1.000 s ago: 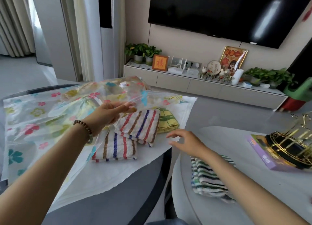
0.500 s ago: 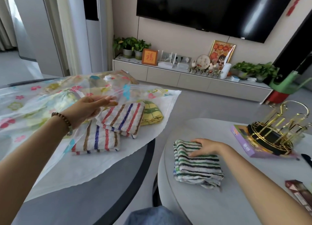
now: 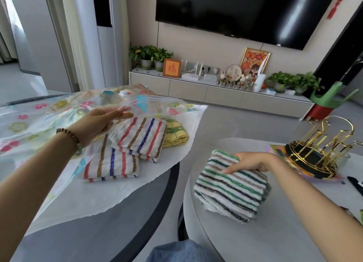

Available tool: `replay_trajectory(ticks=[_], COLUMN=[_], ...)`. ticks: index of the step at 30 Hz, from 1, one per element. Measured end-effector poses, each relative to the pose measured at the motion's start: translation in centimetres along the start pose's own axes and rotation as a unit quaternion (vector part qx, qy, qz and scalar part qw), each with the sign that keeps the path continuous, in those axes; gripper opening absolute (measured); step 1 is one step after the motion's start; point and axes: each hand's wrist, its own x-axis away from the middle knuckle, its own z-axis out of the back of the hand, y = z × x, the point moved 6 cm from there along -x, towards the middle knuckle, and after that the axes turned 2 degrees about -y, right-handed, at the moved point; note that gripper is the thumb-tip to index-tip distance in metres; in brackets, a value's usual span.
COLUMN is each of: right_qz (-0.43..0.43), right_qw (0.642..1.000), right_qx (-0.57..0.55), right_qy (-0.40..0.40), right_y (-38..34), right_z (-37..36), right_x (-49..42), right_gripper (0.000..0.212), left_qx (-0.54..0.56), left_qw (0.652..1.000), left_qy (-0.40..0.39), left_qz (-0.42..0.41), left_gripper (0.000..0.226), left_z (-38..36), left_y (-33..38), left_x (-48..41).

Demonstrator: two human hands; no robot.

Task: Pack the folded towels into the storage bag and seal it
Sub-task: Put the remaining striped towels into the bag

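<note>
My left hand (image 3: 98, 122) holds up the top flap of the clear flower-printed storage bag (image 3: 29, 128), keeping its mouth wide. Inside the mouth lie two folded towels with red, brown and blue stripes (image 3: 139, 137) (image 3: 112, 165) and a yellow folded towel (image 3: 173, 132), all on the bag's white lower sheet (image 3: 149, 185). My right hand (image 3: 249, 162) grips the far edge of a green, grey and white striped folded towel (image 3: 229, 187), lifted and tilted above the light round table (image 3: 255, 236).
The bag lies on a dark round table (image 3: 110, 232) to the left; a narrow gap separates it from the light table. A gold wire rack (image 3: 318, 153) on a colourful box stands at the right. A TV cabinet with plants lines the far wall.
My right hand reached the green striped towel, closed on its far edge and lifted it off the light table. My left hand kept the bag flap raised.
</note>
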Motion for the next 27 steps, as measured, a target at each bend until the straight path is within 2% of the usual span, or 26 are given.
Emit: replay_trajectory(ticks=[3,5,11,13,15,16,18,19,20,22,23,24,27], right_qz=[0.105,0.164,0.251,0.246,0.202,0.176,0.162,0.207,0.265,0.333,0.338,0.334,0.291], right_qw=[0.985,0.964,0.909,0.889,0.857,0.84,0.825,0.831,0.841,0.859,0.862,0.864,0.881], right_qx=[-0.135,-0.206,-0.33,-0.386,-0.468,-0.491,-0.422,-0.321,-0.189,0.064,0.137,0.17,0.169], right_qy=[-0.023,-0.034,-0.044,-0.01,0.078,0.15,0.34,0.404,0.432,0.383,0.352,0.336,0.333], right_y=[-3.6,-6.4,-16.1,-18.5,-19.4,-19.3,-19.1,-19.5,-20.2,-21.0,-20.8,-20.6,-21.1], right_z=[-0.2,-0.5,-3.3,-3.7,-3.6,-3.5,-3.6,-4.1,-5.1,-8.3,-9.4,-9.7,-8.2], right_x=[0.9,0.5,-5.3,-7.8,-10.4,-11.2,-11.1,-11.1,-11.2,-12.7,-13.7,-14.5,-16.1], right_gripper=[0.076,0.076,0.042,0.038,0.054,0.065,0.077,0.077,0.074,0.067,0.064,0.061,0.064], left_qx=[0.017,0.024,0.043,0.036,0.031,0.035,0.055,0.065,0.072,0.073,0.064,0.051,0.028], left_qw=[1.0,0.999,0.996,0.996,0.996,0.996,0.995,0.994,0.994,0.994,0.995,0.996,0.996], left_qy=[0.003,0.007,0.005,-0.002,-0.005,-0.007,-0.015,-0.02,-0.026,-0.035,-0.037,-0.037,-0.043], left_qz=[-0.016,-0.035,-0.084,-0.087,-0.087,-0.087,-0.086,-0.083,-0.08,-0.074,-0.073,-0.071,-0.067], left_gripper=[0.027,0.027,0.028,0.031,0.033,0.033,0.032,0.031,0.03,0.029,0.029,0.03,0.032], left_z=[0.5,0.9,1.8,2.2,2.6,2.7,2.7,2.7,2.7,2.7,2.8,2.9,3.1], left_y=[1.4,2.4,5.3,6.1,6.4,6.5,6.6,6.5,6.4,6.2,6.0,5.9,5.8], left_x=[0.1,0.1,-0.5,-0.7,-0.7,-0.8,-1.0,-1.0,-1.1,-1.3,-1.3,-1.4,-1.4])
